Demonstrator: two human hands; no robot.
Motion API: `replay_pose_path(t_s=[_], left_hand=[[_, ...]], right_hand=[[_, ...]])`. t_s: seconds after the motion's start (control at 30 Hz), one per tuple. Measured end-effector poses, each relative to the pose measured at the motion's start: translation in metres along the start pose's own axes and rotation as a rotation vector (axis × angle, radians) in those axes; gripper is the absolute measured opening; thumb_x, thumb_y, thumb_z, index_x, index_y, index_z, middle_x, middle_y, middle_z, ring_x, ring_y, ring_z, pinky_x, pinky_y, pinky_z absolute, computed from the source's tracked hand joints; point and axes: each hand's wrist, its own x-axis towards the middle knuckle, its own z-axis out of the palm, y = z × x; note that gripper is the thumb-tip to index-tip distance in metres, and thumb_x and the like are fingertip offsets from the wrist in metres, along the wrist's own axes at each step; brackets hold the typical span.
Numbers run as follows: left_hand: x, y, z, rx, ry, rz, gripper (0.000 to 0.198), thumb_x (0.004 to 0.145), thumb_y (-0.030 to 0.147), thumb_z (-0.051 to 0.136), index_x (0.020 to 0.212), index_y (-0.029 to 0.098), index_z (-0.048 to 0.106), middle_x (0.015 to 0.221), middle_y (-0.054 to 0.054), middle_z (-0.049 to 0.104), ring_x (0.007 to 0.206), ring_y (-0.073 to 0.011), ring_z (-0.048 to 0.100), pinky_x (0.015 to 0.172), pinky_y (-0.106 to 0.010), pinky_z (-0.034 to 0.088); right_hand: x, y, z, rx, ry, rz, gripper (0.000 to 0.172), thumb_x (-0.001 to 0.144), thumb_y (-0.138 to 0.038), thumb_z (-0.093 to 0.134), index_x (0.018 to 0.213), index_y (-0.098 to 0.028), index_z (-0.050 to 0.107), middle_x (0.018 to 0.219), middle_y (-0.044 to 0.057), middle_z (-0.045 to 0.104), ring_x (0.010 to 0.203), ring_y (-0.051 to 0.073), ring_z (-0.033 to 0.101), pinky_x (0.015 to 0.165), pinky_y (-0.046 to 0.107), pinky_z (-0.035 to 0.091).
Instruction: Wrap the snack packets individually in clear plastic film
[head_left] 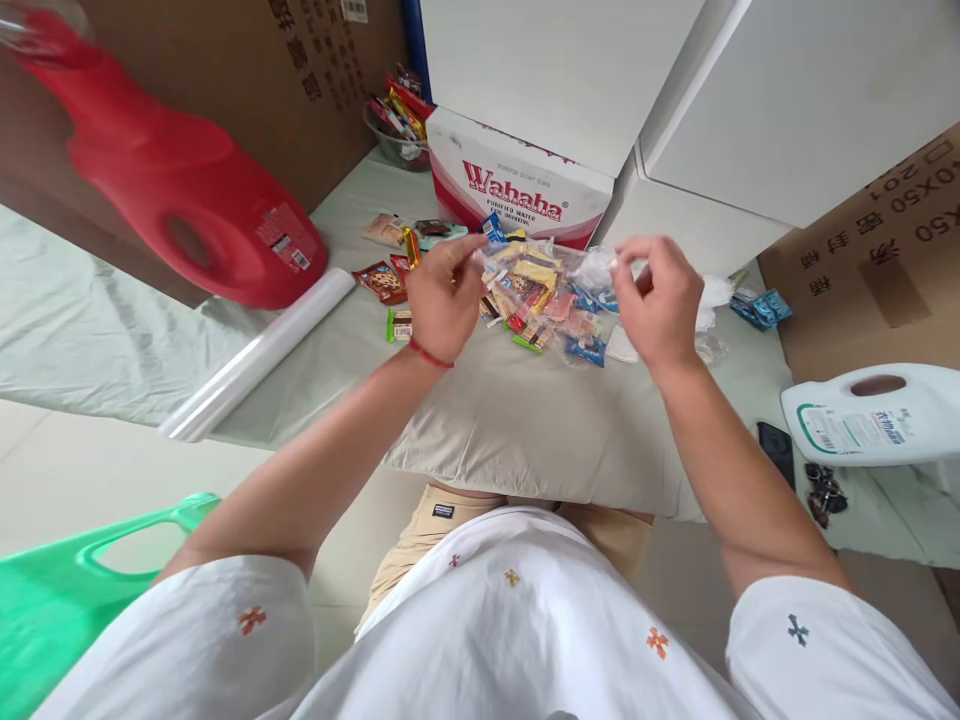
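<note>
Left hand (448,305) and right hand (661,305) flank a loose heap of glossy, crinkled snack packets (534,285) on wrinkled pale cloth (525,430). Thin, crumpled clear plastic (594,266) shows between them. Both curl, thumbs near fingertips; cannot tell whether either pinches the film.

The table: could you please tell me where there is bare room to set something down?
The table is bare between the snack packets and its near edge, and between the plastic roll and left forearm. It is crowded around the left hand and right hand, among the packets, and near the white bottle at right.
</note>
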Motion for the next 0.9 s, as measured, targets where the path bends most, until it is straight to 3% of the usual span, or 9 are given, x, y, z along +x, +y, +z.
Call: replay_pose_path(t_s=[0.1, 0.27, 0.33, 0.43, 0.57, 0.7, 0.83, 0.9], left_hand=[[-0.055, 0.010, -0.019, 0.115, -0.072, 0.130, 0.034, 0.104, 0.037, 0.048, 0.122, 0.021, 0.072, 0.117, -0.007, 0.075, 0.112, -0.0210, 0.070, 0.102, -0.037, 0.055], [-0.165, 0.005, -0.042, 0.176, -0.259, 0.157, 0.034, 0.100, 0.023, 0.049, 0.128, 0.024, 0.069, 0.124, -0.007, 0.075, 0.114, -0.0198, 0.072, 0.100, -0.034, 0.059], [-0.195, 0.006, -0.049, 0.156, -0.361, 0.148, 0.042, 0.098, 0.021, 0.049, 0.137, 0.025, 0.064, 0.131, -0.009, 0.072, 0.117, -0.0212, 0.070, 0.100, -0.036, 0.059], [-0.218, 0.012, -0.057, 0.097, -0.460, 0.129, 0.048, 0.095, 0.019, 0.048, 0.140, 0.024, 0.062, 0.130, -0.011, 0.072, 0.119, -0.0252, 0.065, 0.100, -0.043, 0.057], [-0.218, 0.021, -0.055, 0.189, -0.449, -0.002, 0.034, 0.096, 0.025, 0.048, 0.114, 0.023, 0.077, 0.115, -0.010, 0.071, 0.103, -0.0258, 0.061, 0.091, -0.047, 0.053], [-0.187, 0.024, -0.044, 0.416, -0.341, -0.105, 0.034, 0.097, 0.028, 0.046, 0.098, 0.021, 0.079, 0.112, -0.014, 0.064, 0.115, -0.0308, 0.058, 0.097, -0.053, 0.045], [-0.144, 0.042, -0.024, 0.511, -0.260, 0.002, 0.025, 0.091, 0.022, 0.051, 0.098, 0.018, 0.075, 0.110, -0.014, 0.065, 0.112, -0.0309, 0.058, 0.098, -0.051, 0.044], [-0.131, 0.054, -0.004, 0.440, -0.434, 0.147, 0.025, 0.093, 0.021, 0.049, 0.100, 0.020, 0.073, 0.105, -0.011, 0.070, 0.104, -0.0270, 0.061, 0.094, -0.046, 0.047]], right_hand=[[-0.064, -0.012, -0.009, 0.028, -0.047, -0.071, 0.009, 0.102, -0.024, 0.053, 0.100, -0.023, 0.062, 0.120, 0.009, 0.072, 0.102, 0.021, 0.071, 0.089, 0.035, 0.057], [-0.184, -0.021, -0.006, 0.092, -0.184, -0.022, 0.013, 0.099, -0.014, 0.056, 0.105, -0.023, 0.063, 0.121, 0.011, 0.073, 0.106, 0.021, 0.073, 0.086, 0.033, 0.062], [-0.220, -0.029, -0.008, 0.105, -0.198, 0.025, 0.016, 0.097, -0.011, 0.057, 0.106, -0.023, 0.064, 0.121, 0.012, 0.073, 0.106, 0.021, 0.073, 0.087, 0.034, 0.063], [-0.255, -0.041, -0.011, 0.115, -0.225, 0.081, 0.017, 0.097, -0.010, 0.057, 0.104, -0.022, 0.065, 0.118, 0.012, 0.074, 0.104, 0.021, 0.074, 0.088, 0.036, 0.064], [-0.278, -0.045, -0.013, 0.139, -0.264, 0.099, 0.018, 0.096, -0.008, 0.057, 0.103, -0.022, 0.066, 0.119, 0.012, 0.073, 0.107, 0.022, 0.073, 0.090, 0.037, 0.065], [-0.288, -0.038, -0.015, 0.175, -0.319, 0.104, 0.021, 0.096, -0.007, 0.057, 0.106, -0.022, 0.067, 0.122, 0.011, 0.072, 0.112, 0.022, 0.071, 0.093, 0.039, 0.064], [-0.292, -0.033, -0.017, 0.187, -0.335, 0.091, 0.023, 0.097, -0.007, 0.056, 0.109, -0.023, 0.067, 0.125, 0.011, 0.070, 0.112, 0.022, 0.070, 0.094, 0.041, 0.064], [-0.292, -0.033, -0.017, 0.186, -0.332, 0.069, 0.022, 0.097, -0.007, 0.056, 0.109, -0.022, 0.067, 0.124, 0.011, 0.071, 0.110, 0.023, 0.070, 0.093, 0.041, 0.064]])
